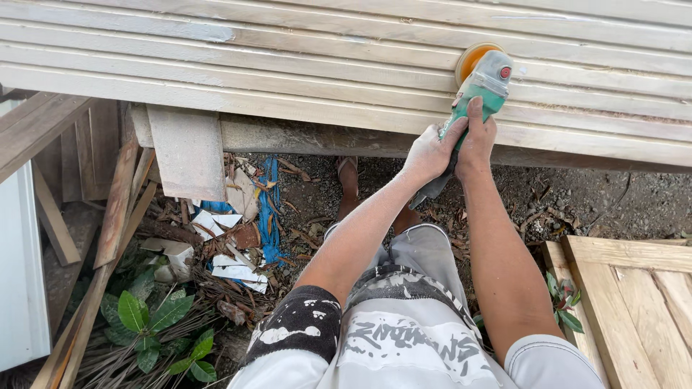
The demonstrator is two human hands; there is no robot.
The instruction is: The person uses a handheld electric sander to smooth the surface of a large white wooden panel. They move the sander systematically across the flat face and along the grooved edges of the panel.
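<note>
So the biggest thing there was the slatted panel (288,65), pale wood strips laid flat across some rough support boards, which put it at a comfy working height. Everything else sat around that. Below its near edge was bare dirt with a scrap pile (223,238) of wood offcuts, torn paper and a blue strap, plus a leafy plant (155,320) lower down. Off below the panel's right end lay a second wooden frame (634,302), same pale timber.

On the panel, toward its right side, was the grinder (481,90), green body with an orange sanding disc pressed flat to a slat. Both hands were on it, I'd guess to keep it from skating. The right hand (477,140) was wrapped around the body, thumb up along it. The left hand (427,153), dusty white, was closed round the tail end just below, steadying it.
</note>
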